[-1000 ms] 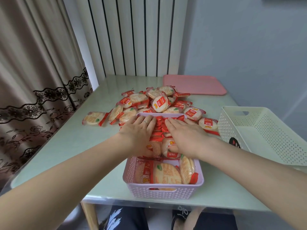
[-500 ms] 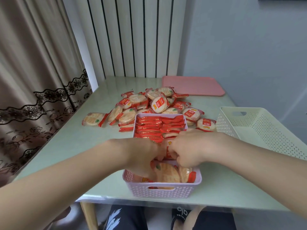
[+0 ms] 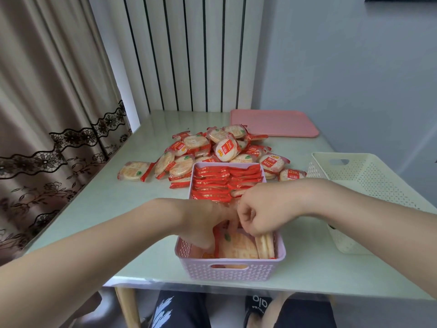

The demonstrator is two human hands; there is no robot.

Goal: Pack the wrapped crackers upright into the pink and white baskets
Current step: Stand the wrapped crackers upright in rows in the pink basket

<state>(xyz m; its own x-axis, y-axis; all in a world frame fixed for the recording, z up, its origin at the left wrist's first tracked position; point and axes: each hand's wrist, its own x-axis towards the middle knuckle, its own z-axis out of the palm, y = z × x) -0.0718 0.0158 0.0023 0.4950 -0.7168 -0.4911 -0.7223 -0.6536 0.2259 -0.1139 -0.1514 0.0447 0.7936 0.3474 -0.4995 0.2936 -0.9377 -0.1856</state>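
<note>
**Filling the near end of the pink basket**

Both hands work inside the pink basket (image 3: 230,268) at the table's (image 3: 94,209) near edge. The right hand (image 3: 262,215) pinches an upright cracker packet (image 3: 264,245); the left hand (image 3: 205,223) curls round packets beside it. Upright rows fill the far end. Next, likely stand these straight, then draw from the loose pile (image 3: 220,147) mid-table. The white basket (image 3: 369,183), right edge, holds none that show.

A pale green surface (image 3: 89,209) carries a flat pink tray (image 3: 274,123) at its far edge, before a white wall with dark vertical stripes (image 3: 189,55), with a beige lace-trimmed curtain (image 3: 47,102) hanging left.
</note>
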